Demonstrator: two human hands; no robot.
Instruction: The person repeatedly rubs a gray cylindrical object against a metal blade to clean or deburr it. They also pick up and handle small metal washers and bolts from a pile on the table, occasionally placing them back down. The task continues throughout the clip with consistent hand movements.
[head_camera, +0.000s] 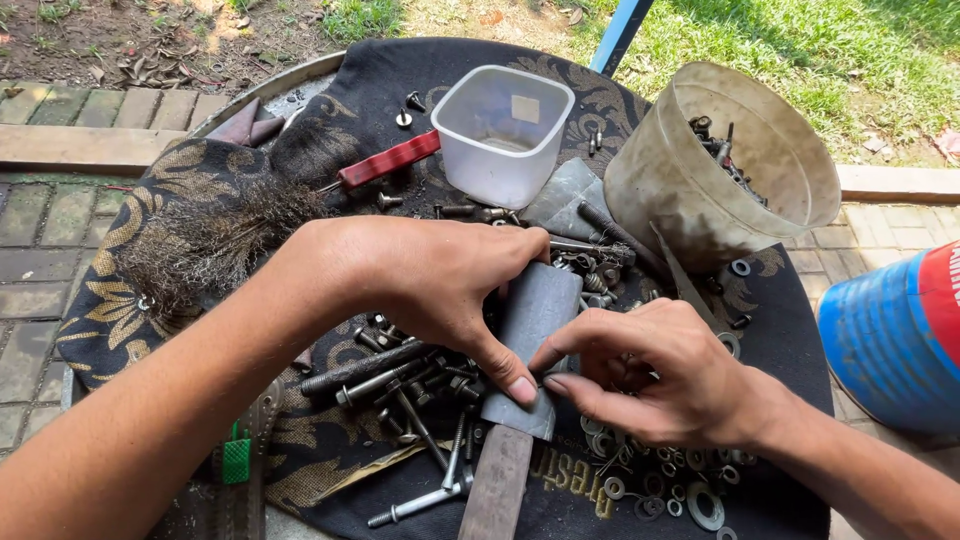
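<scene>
Left hand (425, 285) clamped over grey sleeve (530, 340) on cloth (330, 150); right hand (655, 370) pinching its edge, fingertips closed. Bolts (410, 395) beside; washers (660, 480) under right wrist.

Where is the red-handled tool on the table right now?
The red-handled tool lies upper middle on the dark patterned cloth, just left of the clear square tub.

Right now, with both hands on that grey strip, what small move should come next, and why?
Probably lift the grey strip slightly clear: the left hand pins it, the right hand pinches its edge, and loose bolts and washers crowd both sides.
</scene>
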